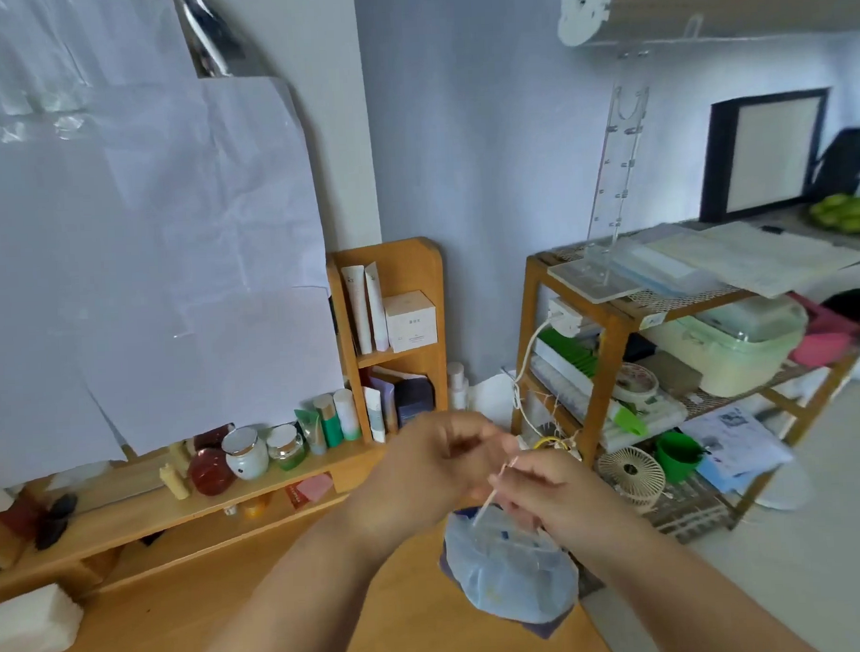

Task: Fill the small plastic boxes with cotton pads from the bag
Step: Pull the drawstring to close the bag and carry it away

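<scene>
My right hand (548,488) pinches the drawstring (492,493) of the bag (510,566); left hand (439,466) has fingers curled at the cord's top end, seemingly pinching it, likely to loosen the closure. The bag hangs from the cord, its bottom resting on the worktop (223,606). White pad stack (29,626) lies far left of the bag. Small boxes: not seen.

Soft, even daylight — slight motion blur, wide-angle bending at edges
</scene>
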`<move>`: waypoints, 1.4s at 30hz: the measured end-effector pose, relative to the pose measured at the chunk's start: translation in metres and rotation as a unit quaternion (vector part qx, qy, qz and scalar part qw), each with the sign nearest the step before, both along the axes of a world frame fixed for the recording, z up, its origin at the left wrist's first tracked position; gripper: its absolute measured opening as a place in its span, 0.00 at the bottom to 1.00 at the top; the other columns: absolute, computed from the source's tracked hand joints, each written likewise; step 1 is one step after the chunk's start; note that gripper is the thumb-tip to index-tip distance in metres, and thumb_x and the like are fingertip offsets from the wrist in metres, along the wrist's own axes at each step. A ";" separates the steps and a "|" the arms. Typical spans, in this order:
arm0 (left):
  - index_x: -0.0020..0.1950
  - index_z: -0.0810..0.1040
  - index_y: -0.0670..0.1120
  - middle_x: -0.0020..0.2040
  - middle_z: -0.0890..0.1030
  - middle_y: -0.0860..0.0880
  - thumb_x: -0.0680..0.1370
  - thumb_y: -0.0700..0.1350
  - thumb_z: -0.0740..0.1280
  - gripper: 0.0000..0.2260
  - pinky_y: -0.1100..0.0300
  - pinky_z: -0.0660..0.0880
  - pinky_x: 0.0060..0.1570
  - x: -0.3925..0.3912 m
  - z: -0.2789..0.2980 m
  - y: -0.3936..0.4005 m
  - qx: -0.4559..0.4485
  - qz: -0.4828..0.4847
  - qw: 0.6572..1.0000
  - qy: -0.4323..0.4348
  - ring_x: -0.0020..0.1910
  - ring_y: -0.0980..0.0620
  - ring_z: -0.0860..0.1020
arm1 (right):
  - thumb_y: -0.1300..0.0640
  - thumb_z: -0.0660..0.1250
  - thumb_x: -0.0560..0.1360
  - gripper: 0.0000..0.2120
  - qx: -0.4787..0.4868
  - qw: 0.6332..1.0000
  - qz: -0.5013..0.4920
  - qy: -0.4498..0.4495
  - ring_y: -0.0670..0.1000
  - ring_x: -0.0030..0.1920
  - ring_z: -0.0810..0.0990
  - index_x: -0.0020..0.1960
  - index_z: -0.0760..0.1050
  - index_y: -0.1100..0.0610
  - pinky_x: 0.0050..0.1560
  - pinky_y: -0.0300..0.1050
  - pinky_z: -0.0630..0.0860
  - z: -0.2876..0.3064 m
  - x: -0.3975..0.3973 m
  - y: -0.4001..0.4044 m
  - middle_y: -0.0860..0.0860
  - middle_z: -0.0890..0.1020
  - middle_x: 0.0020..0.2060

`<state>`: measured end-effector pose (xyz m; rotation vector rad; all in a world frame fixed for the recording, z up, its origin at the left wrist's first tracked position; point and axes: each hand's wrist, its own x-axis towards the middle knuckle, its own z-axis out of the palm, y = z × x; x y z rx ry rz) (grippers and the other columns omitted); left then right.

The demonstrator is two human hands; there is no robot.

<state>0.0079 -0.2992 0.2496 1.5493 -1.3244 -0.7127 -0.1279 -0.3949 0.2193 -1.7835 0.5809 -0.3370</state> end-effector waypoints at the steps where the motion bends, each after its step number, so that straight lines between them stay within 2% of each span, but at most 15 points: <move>1: 0.51 0.81 0.52 0.42 0.82 0.55 0.78 0.50 0.67 0.06 0.67 0.74 0.45 0.004 -0.006 0.000 -0.009 0.001 0.999 0.054 0.43 0.60 0.80 | 0.56 0.64 0.78 0.16 0.029 0.999 -0.027 -0.020 0.42 0.27 0.71 0.33 0.81 0.50 0.31 0.35 0.67 0.000 -0.002 0.005 0.44 0.75 0.25; 4: 0.60 0.75 0.61 0.56 0.79 0.60 0.74 0.49 0.72 0.16 0.70 0.71 0.56 0.005 -0.035 0.009 0.053 -0.089 0.993 0.063 0.56 0.65 0.76 | 0.56 0.60 0.80 0.17 0.083 0.990 -0.090 -0.069 0.47 0.30 0.70 0.35 0.80 0.53 0.34 0.39 0.68 0.002 -0.016 0.014 0.51 0.75 0.29; 6: 0.56 0.75 0.68 0.53 0.78 0.66 0.69 0.54 0.74 0.18 0.76 0.70 0.50 -0.012 -0.054 0.011 0.092 -0.132 0.986 -0.034 0.53 0.69 0.75 | 0.55 0.60 0.79 0.17 0.112 0.984 -0.094 -0.096 0.47 0.30 0.70 0.33 0.76 0.54 0.34 0.37 0.68 0.006 -0.024 0.020 0.52 0.73 0.30; 8: 0.52 0.75 0.66 0.49 0.79 0.64 0.64 0.59 0.75 0.18 0.69 0.74 0.47 -0.035 -0.066 0.004 0.065 -0.105 0.988 -0.090 0.48 0.66 0.76 | 0.53 0.60 0.76 0.14 0.183 0.966 -0.114 -0.139 0.48 0.31 0.70 0.34 0.73 0.57 0.35 0.37 0.68 0.008 -0.030 0.026 0.53 0.73 0.30; 10: 0.51 0.75 0.64 0.46 0.80 0.61 0.61 0.63 0.75 0.21 0.62 0.76 0.46 -0.057 -0.075 -0.006 0.037 -0.105 0.989 -0.096 0.46 0.63 0.78 | 0.56 0.59 0.77 0.13 0.262 0.939 -0.142 -0.173 0.48 0.32 0.70 0.36 0.71 0.60 0.36 0.39 0.68 0.007 -0.039 0.026 0.52 0.73 0.30; 13: 0.53 0.72 0.72 0.52 0.78 0.69 0.61 0.64 0.76 0.23 0.75 0.71 0.46 -0.077 -0.084 -0.019 0.075 -0.187 0.979 -0.043 0.52 0.72 0.74 | 0.60 0.55 0.80 0.15 0.302 0.907 -0.203 -0.211 0.50 0.33 0.70 0.37 0.70 0.61 0.39 0.42 0.68 0.007 -0.061 0.018 0.53 0.72 0.31; 15: 0.53 0.76 0.67 0.50 0.80 0.64 0.66 0.60 0.74 0.18 0.76 0.70 0.45 -0.087 -0.096 -0.031 0.097 -0.200 0.972 -0.077 0.49 0.70 0.75 | 0.60 0.54 0.81 0.16 0.247 0.914 -0.245 -0.208 0.49 0.34 0.70 0.36 0.71 0.61 0.39 0.41 0.70 0.011 -0.082 0.010 0.52 0.73 0.31; 18: 0.45 0.74 0.61 0.40 0.77 0.58 0.69 0.55 0.68 0.06 0.73 0.69 0.39 -0.110 -0.109 -0.056 0.128 -0.122 0.978 -0.111 0.38 0.65 0.73 | 0.58 0.58 0.80 0.19 -0.026 0.956 -0.282 -0.075 0.42 0.35 0.74 0.33 0.76 0.52 0.39 0.32 0.70 0.010 -0.119 -0.003 0.46 0.78 0.30; 21: 0.45 0.73 0.57 0.41 0.77 0.56 0.73 0.50 0.67 0.04 0.73 0.69 0.33 -0.135 -0.113 -0.085 0.170 -0.022 0.985 0.004 0.37 0.62 0.75 | 0.53 0.60 0.79 0.17 -0.092 0.946 -0.312 -0.012 0.37 0.34 0.76 0.34 0.79 0.45 0.36 0.29 0.70 -0.003 -0.161 -0.023 0.43 0.81 0.32; 23: 0.49 0.76 0.55 0.42 0.81 0.53 0.74 0.51 0.69 0.05 0.66 0.76 0.39 -0.154 -0.113 -0.107 0.188 0.017 0.970 0.153 0.40 0.56 0.80 | 0.54 0.60 0.79 0.17 0.050 0.929 -0.362 -0.054 0.40 0.31 0.77 0.35 0.83 0.51 0.34 0.32 0.73 -0.023 -0.187 -0.042 0.47 0.81 0.30; 26: 0.53 0.78 0.47 0.45 0.85 0.45 0.73 0.41 0.72 0.10 0.53 0.79 0.39 -0.190 -0.115 -0.145 0.207 0.010 0.909 0.363 0.43 0.45 0.84 | 0.61 0.62 0.78 0.20 0.295 0.838 -0.436 -0.143 0.48 0.26 0.78 0.31 0.83 0.62 0.27 0.37 0.77 -0.053 -0.219 -0.075 0.56 0.81 0.28; 29: 0.55 0.76 0.42 0.45 0.84 0.40 0.68 0.33 0.75 0.18 0.54 0.79 0.37 -0.230 -0.114 -0.180 0.227 -0.027 0.880 0.417 0.41 0.43 0.83 | 0.60 0.65 0.77 0.18 0.219 0.860 -0.457 -0.057 0.47 0.30 0.80 0.30 0.84 0.55 0.32 0.37 0.78 -0.072 -0.249 -0.111 0.52 0.83 0.29; 34: 0.51 0.78 0.47 0.44 0.84 0.47 0.57 0.56 0.78 0.27 0.68 0.74 0.36 -0.290 -0.099 -0.236 0.220 -0.015 0.953 0.208 0.37 0.59 0.79 | 0.53 0.67 0.76 0.11 0.054 0.930 -0.356 0.076 0.32 0.31 0.76 0.37 0.82 0.43 0.35 0.28 0.70 -0.066 -0.297 -0.159 0.42 0.81 0.30; 39: 0.38 0.72 0.45 0.31 0.72 0.52 0.70 0.49 0.73 0.13 0.72 0.63 0.25 -0.331 -0.101 -0.280 0.133 0.033 0.984 0.112 0.26 0.61 0.67 | 0.56 0.67 0.76 0.15 -0.022 0.954 -0.285 0.088 0.37 0.30 0.74 0.33 0.75 0.43 0.33 0.31 0.67 -0.063 -0.331 -0.198 0.45 0.77 0.28; 42: 0.38 0.71 0.48 0.32 0.75 0.53 0.71 0.46 0.73 0.11 0.71 0.65 0.26 -0.339 -0.100 -0.307 0.125 0.029 0.988 0.081 0.27 0.59 0.70 | 0.55 0.71 0.73 0.11 -0.015 0.957 -0.283 0.059 0.40 0.30 0.72 0.32 0.81 0.48 0.33 0.35 0.68 -0.061 -0.356 -0.227 0.47 0.77 0.28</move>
